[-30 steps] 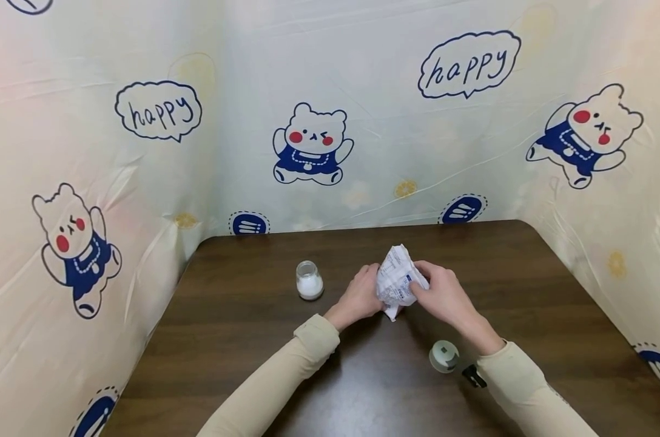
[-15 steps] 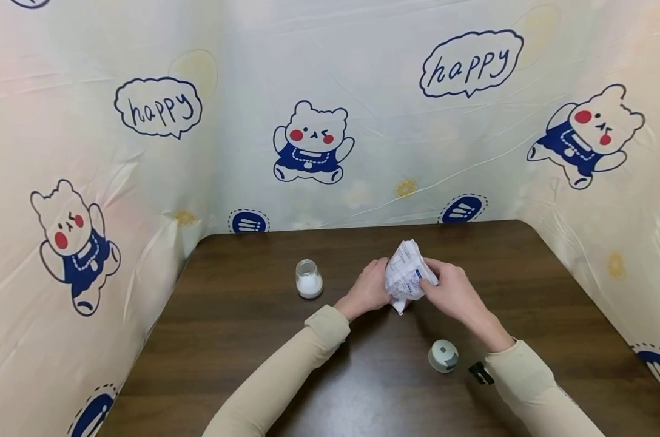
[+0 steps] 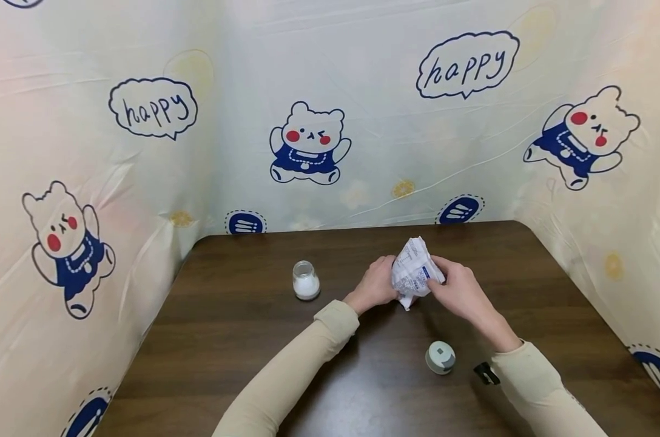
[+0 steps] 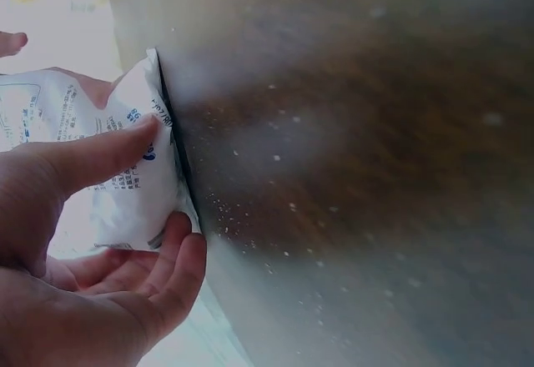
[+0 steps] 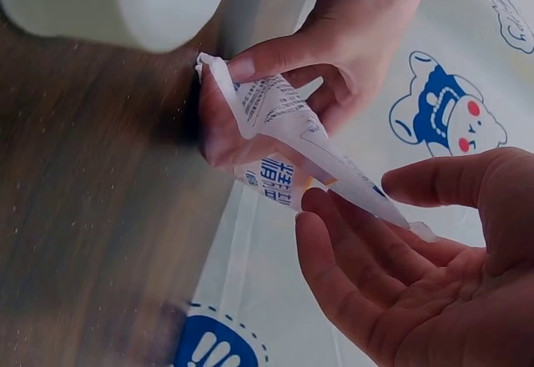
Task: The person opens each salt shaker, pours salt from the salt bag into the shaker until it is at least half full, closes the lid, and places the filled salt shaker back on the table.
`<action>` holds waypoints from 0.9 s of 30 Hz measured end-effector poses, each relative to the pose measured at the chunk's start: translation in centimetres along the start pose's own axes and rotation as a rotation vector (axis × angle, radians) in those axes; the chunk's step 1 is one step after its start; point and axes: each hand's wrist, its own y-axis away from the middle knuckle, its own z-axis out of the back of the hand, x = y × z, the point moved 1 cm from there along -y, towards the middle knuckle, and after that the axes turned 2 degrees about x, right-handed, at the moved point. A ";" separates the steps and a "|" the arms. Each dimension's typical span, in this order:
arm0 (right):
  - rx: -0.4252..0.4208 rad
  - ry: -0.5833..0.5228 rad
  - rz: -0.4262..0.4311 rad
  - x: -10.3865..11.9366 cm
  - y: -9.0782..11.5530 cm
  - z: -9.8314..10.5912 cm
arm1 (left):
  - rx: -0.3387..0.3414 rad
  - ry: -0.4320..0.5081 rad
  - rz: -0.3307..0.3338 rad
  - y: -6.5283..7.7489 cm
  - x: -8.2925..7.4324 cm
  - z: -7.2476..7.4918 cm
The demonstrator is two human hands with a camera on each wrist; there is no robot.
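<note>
Both hands hold a crumpled white printed salt bag (image 3: 414, 267) above the right half of the table. My left hand (image 3: 376, 282) grips its lower part; in the left wrist view the thumb lies across the print and the fingertips are at the bag's edge (image 4: 171, 133). My right hand (image 3: 458, 290) pinches the other side, thumb in front and fingers behind, as the right wrist view shows. To the left stands a glass jar (image 3: 306, 282) without a lid, partly filled with white grains. A round pale green lid (image 3: 440, 357) lies nearer, below the right hand.
A small black clip (image 3: 487, 373) lies beside the right sleeve. White grains (image 4: 277, 158) are scattered on the dark wooden table (image 3: 242, 340). A printed cloth (image 3: 384, 121) hangs around the table's back and sides.
Both hands and the bag have shifted to the right and slightly away from me, still gripping it. The jar, lid and clip stay in place on the table.
</note>
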 end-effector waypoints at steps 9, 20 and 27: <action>-0.025 0.010 -0.003 -0.9 -0.4 0.7 | 0.007 -0.010 0.011 -1.0 -0.6 -0.3; -0.036 -0.041 -0.025 -1.5 -0.8 1.1 | 0.028 -0.026 -0.005 -1.8 -0.8 -0.9; -0.039 -0.062 -0.052 -2.0 -1.1 1.4 | 0.032 -0.065 -0.051 -2.0 -0.9 -0.8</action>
